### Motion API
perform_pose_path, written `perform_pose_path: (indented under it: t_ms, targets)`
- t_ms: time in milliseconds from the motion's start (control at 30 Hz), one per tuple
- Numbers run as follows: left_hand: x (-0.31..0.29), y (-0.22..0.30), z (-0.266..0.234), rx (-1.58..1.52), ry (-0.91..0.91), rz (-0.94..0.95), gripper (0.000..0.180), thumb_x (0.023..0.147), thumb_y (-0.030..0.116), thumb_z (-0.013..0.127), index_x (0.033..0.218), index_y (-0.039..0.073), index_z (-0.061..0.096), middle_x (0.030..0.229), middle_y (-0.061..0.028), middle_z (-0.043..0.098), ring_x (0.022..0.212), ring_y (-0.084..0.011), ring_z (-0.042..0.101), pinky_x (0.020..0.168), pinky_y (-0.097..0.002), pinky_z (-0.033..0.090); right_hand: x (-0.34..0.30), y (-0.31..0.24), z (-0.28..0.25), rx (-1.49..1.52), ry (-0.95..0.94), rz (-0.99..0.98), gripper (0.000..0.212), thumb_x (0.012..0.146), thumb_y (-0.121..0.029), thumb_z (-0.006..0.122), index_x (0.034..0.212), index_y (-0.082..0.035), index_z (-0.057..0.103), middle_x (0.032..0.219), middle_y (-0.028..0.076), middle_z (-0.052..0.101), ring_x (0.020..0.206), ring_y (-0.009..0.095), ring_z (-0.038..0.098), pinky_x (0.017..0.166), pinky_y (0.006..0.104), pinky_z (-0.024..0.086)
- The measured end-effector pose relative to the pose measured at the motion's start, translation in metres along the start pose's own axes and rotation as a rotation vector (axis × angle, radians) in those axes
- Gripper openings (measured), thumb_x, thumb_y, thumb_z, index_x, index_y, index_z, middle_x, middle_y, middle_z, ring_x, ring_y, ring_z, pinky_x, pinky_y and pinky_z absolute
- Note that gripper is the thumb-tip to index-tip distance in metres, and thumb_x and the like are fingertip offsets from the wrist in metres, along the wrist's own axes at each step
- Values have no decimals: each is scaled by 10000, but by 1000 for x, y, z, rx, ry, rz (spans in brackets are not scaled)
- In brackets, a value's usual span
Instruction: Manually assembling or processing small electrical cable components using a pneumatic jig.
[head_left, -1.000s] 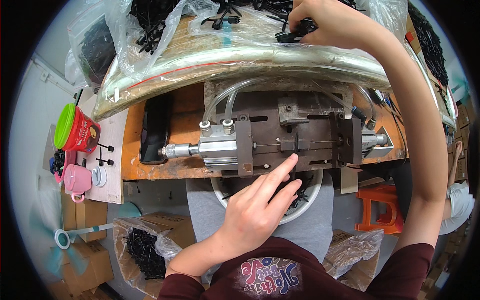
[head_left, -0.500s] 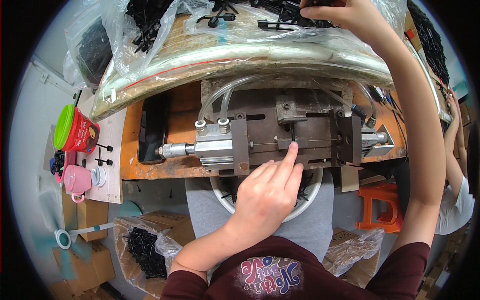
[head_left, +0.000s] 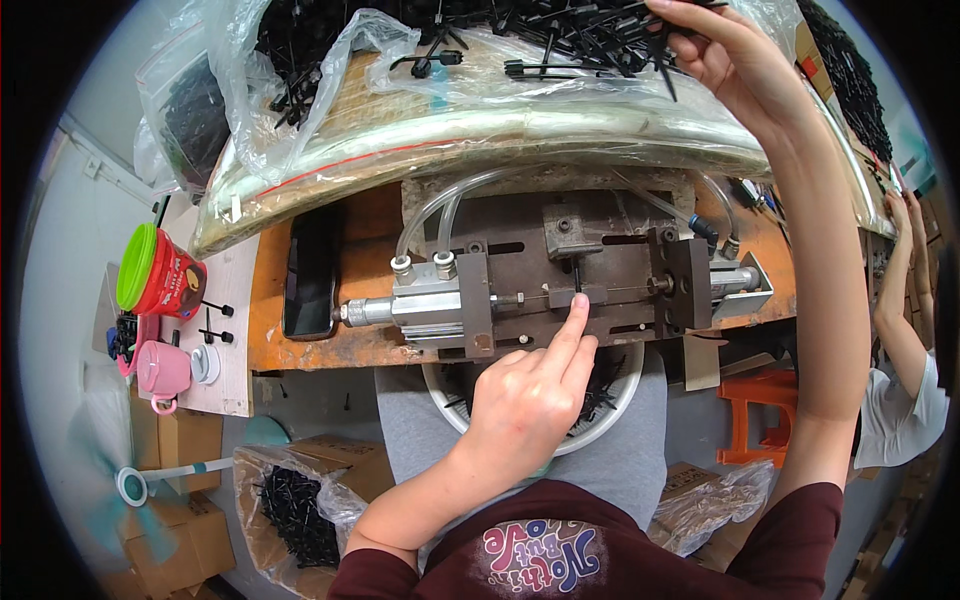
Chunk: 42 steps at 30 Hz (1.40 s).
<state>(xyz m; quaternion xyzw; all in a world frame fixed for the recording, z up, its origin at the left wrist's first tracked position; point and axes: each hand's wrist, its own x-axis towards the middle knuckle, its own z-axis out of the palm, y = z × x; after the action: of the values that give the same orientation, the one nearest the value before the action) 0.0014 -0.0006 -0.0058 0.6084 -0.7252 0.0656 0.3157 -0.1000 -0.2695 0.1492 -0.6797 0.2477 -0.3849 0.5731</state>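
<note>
One orange wooden bench (head_left: 368, 236), one heap (head_left: 590, 38) of black plastic pieces, one metal fixture (head_left: 510, 221), your two hands.
The heap, too many to count, lies on crinkled clear film beyond the flat, slotted, dark fixture; one round white bucket (head_left: 637, 385) sits below. Your right hand (head_left: 735, 60) reaches far forward at the heap, fingers closed on at least one thin black piece (head_left: 667, 78) pointing downward. Your left hand (head_left: 530, 385) lies back up, index straight; its thumb is hidden, so whether it pinches I cannot tell. Two silvery cylinders (head_left: 428, 312) flank the fixture's ends. Your left index fingertip rests at one small dark block (head_left: 562, 299), beside one slim black rod (head_left: 577, 271).
</note>
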Motion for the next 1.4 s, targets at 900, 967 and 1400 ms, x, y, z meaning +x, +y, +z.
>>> perform_pose_path:
  t_ms: [900, 967, 1400]
  targets:
    - [33, -9, -49, -738, 349, -218, 520, 825, -61, 735, 1320, -18, 581, 1353, -174, 577, 1182, -251, 618, 927, -344, 573, -61, 4, 24, 176, 6, -153, 237, 947, -202, 677, 1068, 2, 680, 771, -1, 654, 628, 70, 577, 584, 189, 455]
    - [32, -2, -43, -1031, 304, -354, 521, 845, -91, 705, 1341, -63, 546, 1344, -175, 583, 1211, -257, 607, 940, -359, 571, -99, 15, 36, 287, -133, -26, 173, 950, -157, 668, 1042, -11, 665, 771, 14, 653, 611, 83, 603, 556, 210, 478]
    - [-14, 18, -38, -834, 188, -228, 604, 688, 20, 900, 1214, -30, 609, 1174, -163, 619, 917, -156, 667, 767, -259, 577, -209, 72, 70, -387, 93, -412, 242, 763, 76, 733, 999, 30, 706, 1089, 194, 675, 859, 242, 698, 673, 309, 592]
